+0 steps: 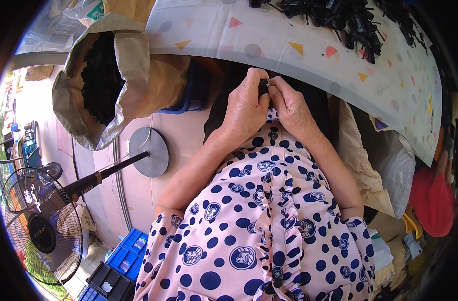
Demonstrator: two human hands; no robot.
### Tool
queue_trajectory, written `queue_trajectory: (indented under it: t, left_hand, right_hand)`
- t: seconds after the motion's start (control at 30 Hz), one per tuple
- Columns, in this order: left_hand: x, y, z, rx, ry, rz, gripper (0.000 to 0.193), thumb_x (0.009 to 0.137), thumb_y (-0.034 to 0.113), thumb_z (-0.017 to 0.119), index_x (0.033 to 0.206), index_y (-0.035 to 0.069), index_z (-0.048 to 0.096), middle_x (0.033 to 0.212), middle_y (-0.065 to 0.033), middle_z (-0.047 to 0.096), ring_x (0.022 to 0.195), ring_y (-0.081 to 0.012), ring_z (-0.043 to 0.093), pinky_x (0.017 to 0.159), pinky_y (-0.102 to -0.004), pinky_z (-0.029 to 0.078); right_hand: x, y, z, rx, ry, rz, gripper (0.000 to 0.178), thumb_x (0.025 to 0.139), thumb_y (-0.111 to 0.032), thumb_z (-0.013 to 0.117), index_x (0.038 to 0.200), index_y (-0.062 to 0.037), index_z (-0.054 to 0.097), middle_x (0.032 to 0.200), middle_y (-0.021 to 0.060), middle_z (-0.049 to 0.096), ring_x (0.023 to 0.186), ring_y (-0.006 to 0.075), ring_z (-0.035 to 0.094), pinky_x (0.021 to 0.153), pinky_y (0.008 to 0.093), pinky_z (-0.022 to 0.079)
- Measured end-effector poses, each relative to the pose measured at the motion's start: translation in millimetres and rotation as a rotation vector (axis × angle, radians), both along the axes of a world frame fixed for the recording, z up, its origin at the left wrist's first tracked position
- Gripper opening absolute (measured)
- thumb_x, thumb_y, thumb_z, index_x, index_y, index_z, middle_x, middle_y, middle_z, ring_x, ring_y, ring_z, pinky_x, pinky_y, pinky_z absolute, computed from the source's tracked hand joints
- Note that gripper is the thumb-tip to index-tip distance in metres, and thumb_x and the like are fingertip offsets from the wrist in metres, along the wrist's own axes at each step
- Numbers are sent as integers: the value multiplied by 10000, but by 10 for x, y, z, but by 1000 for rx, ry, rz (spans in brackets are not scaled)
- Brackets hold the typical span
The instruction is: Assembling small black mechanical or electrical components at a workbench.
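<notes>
Both my hands meet in front of my body, just below the near edge of the table (269,56). Between them is a small black part (263,86), mostly covered by my fingers, so its kind does not show. My left hand (243,103) is closed around it with the fingers curled. My right hand (291,104) pinches at the same part, thumb and forefinger together, where a tiny pale spot shows. On the far side of the table lies a heap of small black plastic parts (339,22).
At left stands an open paper sack (133,65) full of black pieces (102,78), beside a dark blue bin (191,95). A standing fan (43,233) and stacked blue crates (126,256) are lower left. Another open sack (362,160) sits at my right, near red cloth (432,200).
</notes>
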State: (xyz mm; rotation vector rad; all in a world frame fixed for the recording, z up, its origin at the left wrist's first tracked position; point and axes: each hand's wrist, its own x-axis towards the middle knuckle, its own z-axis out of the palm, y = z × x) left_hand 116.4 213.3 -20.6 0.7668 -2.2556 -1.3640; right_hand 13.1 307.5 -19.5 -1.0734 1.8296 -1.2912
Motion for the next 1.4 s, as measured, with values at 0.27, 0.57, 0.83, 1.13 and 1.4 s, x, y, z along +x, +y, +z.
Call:
queue_trajectory:
  t: [0.27,0.57,0.83,1.13,1.4]
  left_hand:
    - [-59,13,27,-34,-12,-34,322,813,-36,591,1078,51,431,619,-81,515,524,-141,472,512,-265,415]
    - [-35,-150,224,1129,411,27,201,954,56,484,1154,71,480,870,-92,612,690,-164,609,624,-238,497]
    - [-38,-72,187,1223,258,-130,369,974,84,457,1342,58,448,877,-82,626,693,-148,623,643,-245,518]
    - [-57,-16,209,946,172,-282,341,948,36,487,1289,41,487,893,-71,619,741,-121,622,683,-237,529]
    - [-31,35,147,350,194,-104,339,903,-24,490,1238,18,511,921,-97,628,781,-117,576,714,-250,494]
  right_hand:
    - [-48,56,-118,-76,-138,-43,197,1001,-202,456,1015,-22,535,681,3,470,587,77,413,560,213,378]
    - [-173,165,-53,-86,-539,-81,146,984,-187,495,1002,-57,558,711,-17,539,499,17,408,430,157,303]
    - [-187,127,-58,-343,-896,-95,223,948,-234,568,1073,-49,574,770,-20,588,562,36,491,507,141,367]
    - [-290,190,-176,-221,-835,41,215,940,-233,587,1055,-52,585,801,-41,552,663,33,495,580,153,391]
    - [-115,136,213,-55,-507,-47,344,1002,-346,433,1085,-42,571,641,-60,432,508,19,335,444,175,246]
